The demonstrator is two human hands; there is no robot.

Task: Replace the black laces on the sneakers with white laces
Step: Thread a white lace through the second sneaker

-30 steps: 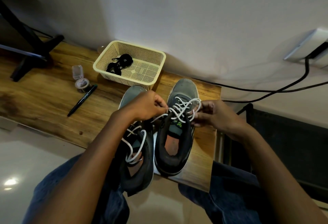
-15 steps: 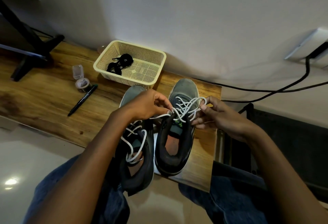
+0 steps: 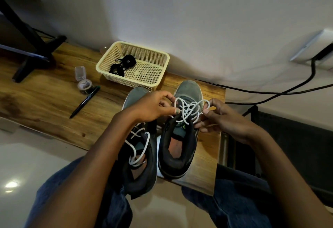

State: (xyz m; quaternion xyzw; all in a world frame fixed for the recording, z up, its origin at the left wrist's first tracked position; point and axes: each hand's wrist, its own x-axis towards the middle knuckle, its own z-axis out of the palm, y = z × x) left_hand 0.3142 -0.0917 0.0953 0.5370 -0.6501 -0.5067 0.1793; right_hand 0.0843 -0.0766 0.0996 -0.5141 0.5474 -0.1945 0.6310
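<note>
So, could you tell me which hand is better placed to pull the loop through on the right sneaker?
Probably the right hand: it already pinches the white lace loop; the left hand holds the other strand.

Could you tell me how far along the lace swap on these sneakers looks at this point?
Nearly finished, by the look of it. The black laces already lie in the basket, and the left sneaker carries a white lace. In hand: the left hand and right hand each pinch a loop of the white lace over the right sneaker, apparently tying it. Left: pulling that bow tight; the left sneaker's lace looks loose.
</note>
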